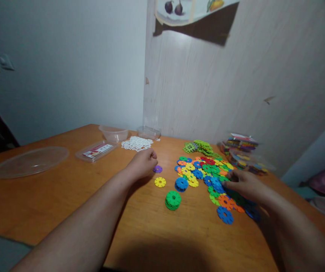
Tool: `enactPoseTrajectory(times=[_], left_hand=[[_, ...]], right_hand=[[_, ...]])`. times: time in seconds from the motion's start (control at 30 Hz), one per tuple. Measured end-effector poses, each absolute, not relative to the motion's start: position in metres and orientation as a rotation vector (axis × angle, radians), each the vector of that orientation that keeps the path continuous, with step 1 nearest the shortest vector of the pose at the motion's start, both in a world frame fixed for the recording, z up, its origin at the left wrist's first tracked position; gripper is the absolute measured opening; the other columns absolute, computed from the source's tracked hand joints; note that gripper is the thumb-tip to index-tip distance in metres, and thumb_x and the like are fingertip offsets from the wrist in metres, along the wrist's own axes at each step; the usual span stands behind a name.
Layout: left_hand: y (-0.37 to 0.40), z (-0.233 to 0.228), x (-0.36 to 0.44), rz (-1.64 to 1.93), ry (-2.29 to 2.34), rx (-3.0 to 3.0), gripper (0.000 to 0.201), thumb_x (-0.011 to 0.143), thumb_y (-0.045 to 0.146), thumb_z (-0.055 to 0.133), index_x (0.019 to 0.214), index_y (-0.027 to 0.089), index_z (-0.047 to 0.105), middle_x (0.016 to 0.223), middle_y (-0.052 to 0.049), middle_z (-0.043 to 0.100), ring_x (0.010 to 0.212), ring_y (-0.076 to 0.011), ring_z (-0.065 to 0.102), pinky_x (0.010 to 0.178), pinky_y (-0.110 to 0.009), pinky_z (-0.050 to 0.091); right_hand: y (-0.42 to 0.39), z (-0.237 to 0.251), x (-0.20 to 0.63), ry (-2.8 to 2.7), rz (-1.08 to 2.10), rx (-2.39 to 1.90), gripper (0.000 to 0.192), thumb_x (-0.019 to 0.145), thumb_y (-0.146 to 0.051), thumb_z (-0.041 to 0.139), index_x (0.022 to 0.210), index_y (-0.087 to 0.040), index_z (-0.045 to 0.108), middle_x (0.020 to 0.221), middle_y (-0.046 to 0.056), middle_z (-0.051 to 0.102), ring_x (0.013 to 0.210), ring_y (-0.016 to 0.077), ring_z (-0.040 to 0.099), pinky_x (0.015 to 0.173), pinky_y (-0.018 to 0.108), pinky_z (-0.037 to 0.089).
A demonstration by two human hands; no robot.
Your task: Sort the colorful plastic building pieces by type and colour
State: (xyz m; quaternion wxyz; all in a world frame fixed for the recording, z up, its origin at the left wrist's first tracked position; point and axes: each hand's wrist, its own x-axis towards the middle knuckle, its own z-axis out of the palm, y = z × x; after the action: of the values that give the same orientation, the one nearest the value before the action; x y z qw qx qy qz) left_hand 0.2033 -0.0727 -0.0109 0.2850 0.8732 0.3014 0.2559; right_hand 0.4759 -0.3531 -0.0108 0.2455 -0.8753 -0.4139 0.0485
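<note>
With the left hand curled shut beside a purple disc and the right hand spread flat on the loose pile of discs, a sweep could scatter pieces off the desk.

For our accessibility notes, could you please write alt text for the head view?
Left hand sets a purple disc on a wooden table, while the right hand rests on a pile of coloured discs.
</note>
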Motion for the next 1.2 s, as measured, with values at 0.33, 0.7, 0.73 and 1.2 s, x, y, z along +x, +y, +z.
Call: enactPoseTrajectory(times=[0.33,0.7,0.73,1.2], left_hand=[[-0.08,-0.009,0.203,0.604,0.77,2.361,0.003,0.074,0.019,0.056,0.076,0.018,0.057,0.074,-0.004,0.063,0.072,-0.0166,0.053,0.06,-0.027,0.033],[-0.084,-0.007,0.201,0.544,0.771,2.367,0.01,0.075,0.026,0.063,0.08,0.018,0.06,0.075,-0.003,0.063,0.071,-0.0164,0.053,0.06,-0.027,0.032],[-0.085,-0.008,0.201,0.547,0.768,2.37,0.01,0.075,0.027,0.063,0.079,0.018,0.06,0.075,-0.003,0.062,0.071,-0.0164,0.052,0.06,-0.027,0.031],[-0.084,-0.01,0.198,0.588,0.776,2.364,0.008,0.076,0.025,0.06,0.081,0.018,0.06,0.075,-0.004,0.063,0.071,-0.0167,0.052,0.06,-0.027,0.031]], right_hand=[[-0.344,0.012,0.397,-1.44,0.505,-2.182,0.024,0.079,-0.044,0.069,0.086,-0.022,0.062,0.07,-0.001,0.057,0.062,0.015,0.05,0.052,0.026,0.035],[-0.353,0.023,0.4,-1.348,0.429,-2.194,0.01,0.077,-0.031,0.063,0.08,-0.022,0.059,0.065,-0.003,0.053,0.06,0.0143,0.048,0.052,0.026,0.034],[-0.359,0.026,0.404,-1.315,0.419,-2.21,0.011,0.075,-0.032,0.063,0.077,-0.022,0.057,0.065,-0.002,0.053,0.059,0.0143,0.048,0.052,0.026,0.034],[-0.398,-0.009,0.394,-1.336,0.427,-2.608,0.037,0.083,-0.058,0.062,0.077,-0.022,0.059,0.073,0.004,0.064,0.063,0.0172,0.052,0.055,0.029,0.029]])
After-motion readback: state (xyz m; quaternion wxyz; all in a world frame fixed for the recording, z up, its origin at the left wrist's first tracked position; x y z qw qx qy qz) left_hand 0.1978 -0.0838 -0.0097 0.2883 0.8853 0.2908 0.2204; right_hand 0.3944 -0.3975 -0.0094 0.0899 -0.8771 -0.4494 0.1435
